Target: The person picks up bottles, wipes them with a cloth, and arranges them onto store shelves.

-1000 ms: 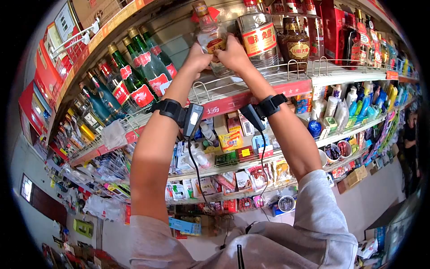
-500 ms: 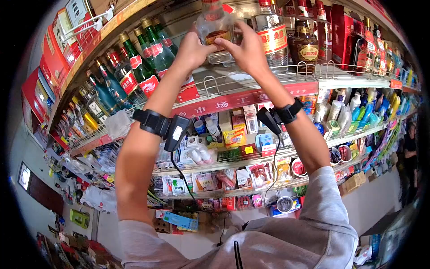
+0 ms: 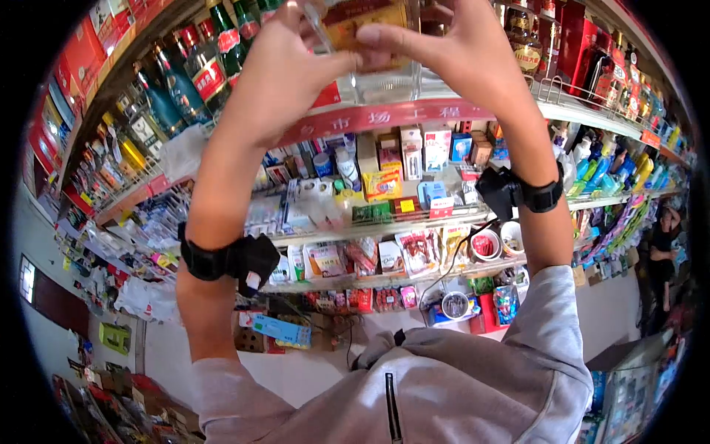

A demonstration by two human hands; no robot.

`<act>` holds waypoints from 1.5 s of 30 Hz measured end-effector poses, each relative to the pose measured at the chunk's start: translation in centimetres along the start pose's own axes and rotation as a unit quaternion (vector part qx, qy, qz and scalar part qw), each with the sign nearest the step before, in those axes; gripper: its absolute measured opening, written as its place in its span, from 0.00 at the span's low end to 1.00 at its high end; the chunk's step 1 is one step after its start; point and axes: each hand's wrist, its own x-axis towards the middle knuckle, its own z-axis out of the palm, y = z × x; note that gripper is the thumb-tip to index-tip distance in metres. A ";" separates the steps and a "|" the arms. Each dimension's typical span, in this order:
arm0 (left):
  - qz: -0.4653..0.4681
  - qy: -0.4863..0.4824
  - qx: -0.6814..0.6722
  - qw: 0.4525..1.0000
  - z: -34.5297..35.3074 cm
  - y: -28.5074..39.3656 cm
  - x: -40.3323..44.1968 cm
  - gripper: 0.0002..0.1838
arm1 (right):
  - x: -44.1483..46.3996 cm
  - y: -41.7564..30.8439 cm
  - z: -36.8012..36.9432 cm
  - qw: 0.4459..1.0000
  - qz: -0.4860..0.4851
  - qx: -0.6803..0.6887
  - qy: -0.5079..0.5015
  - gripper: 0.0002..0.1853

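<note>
Between my two hands is a clear glass liquor bottle (image 3: 386,89) with a gold and dark red label, at the top of the head view. Its upper part is cut off by the frame edge. My left hand (image 3: 285,81) grips the left side, thumb across the label. On the other side my right hand (image 3: 477,55) holds it, its thumb also over the front and some fingers hidden behind. The bottle's base is in front of the red shelf strip (image 3: 370,118) with white characters. Black bands with small boxes are strapped round both forearms.
Green bottles (image 3: 228,37) and a red-labelled bottle (image 3: 207,74) stand on the upper shelf to the left. A wire rail (image 3: 555,90) edges the shelf at right. Lower shelves carry boxes, packets and tubs (image 3: 485,244). Another person (image 3: 662,255) is at the far right.
Both hands have brought the bottle nearer to me, off its place by the other bottles and over the shelf edge. It looks larger now, and the view has shifted.
</note>
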 end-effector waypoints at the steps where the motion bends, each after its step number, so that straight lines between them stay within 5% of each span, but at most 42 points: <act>1: -0.037 0.001 -0.021 0.999 0.2 0.2 -2.1 0.29 | -1.1 0.1 0.8 0.999 -0.035 0.019 -0.008 0.37; 3: -0.038 -0.012 -0.133 0.990 0.9 -1.0 -5.8 0.29 | -3.6 0.1 2.8 0.995 -0.049 0.069 -0.048 0.33; 6: -0.144 -0.024 -0.072 0.987 1.9 -4.4 -12.5 0.34 | -8.9 -0.8 6.0 0.990 0.025 0.034 -0.137 0.35; 14: -0.391 0.030 -0.188 0.900 9.4 -14.6 -34.6 0.38 | -28.8 1.3 19.7 0.887 0.224 0.106 -0.390 0.41; 16: -0.385 0.024 -0.062 0.921 12.1 -18.0 -41.3 0.42 | -32.7 0.4 22.2 0.792 0.340 0.158 -0.482 0.41; 20: -0.537 0.050 -0.165 0.826 19.0 -23.8 -55.9 0.47 | -46.8 0.6 29.3 0.784 0.317 0.104 -0.524 0.38; 25: -0.633 0.163 -0.218 0.725 28.1 -26.9 -71.1 0.42 | -63.0 -0.8 36.3 0.675 0.450 0.139 -0.568 0.32; 28: -0.716 0.212 -0.275 0.606 32.1 -29.7 -77.5 0.40 | -69.8 -0.2 41.2 0.620 0.489 0.134 -0.599 0.27; 30: -0.720 0.281 -0.287 0.566 36.8 -33.2 -85.0 0.36 | -76.7 0.7 44.7 0.630 0.482 0.130 -0.595 0.26; 32: -0.579 0.538 -0.591 0.160 40.0 -35.5 -92.0 0.29 | -83.9 1.8 47.7 0.631 0.476 0.125 -0.600 0.25; 33: -0.583 0.524 -0.588 0.198 43.2 -37.6 -96.0 0.24 | -87.4 2.2 49.6 0.642 0.483 0.107 -0.586 0.25; 35: -0.613 0.536 -0.560 0.152 44.0 -42.3 -97.7 0.22 | -94.5 3.3 53.1 0.685 0.446 0.084 -0.570 0.25; 39: -0.633 0.582 -0.498 0.110 47.2 -51.9 -102.1 0.23 | -103.3 5.4 60.9 0.664 0.486 0.087 -0.562 0.24; 44: -0.561 0.634 -0.503 0.173 50.6 -59.8 -107.7 0.23 | -113.6 8.8 67.3 0.768 0.413 0.129 -0.472 0.23; 45: -0.538 0.650 -0.498 0.199 51.1 -60.9 -108.5 0.22 | -114.8 9.3 67.9 0.746 0.452 0.138 -0.469 0.23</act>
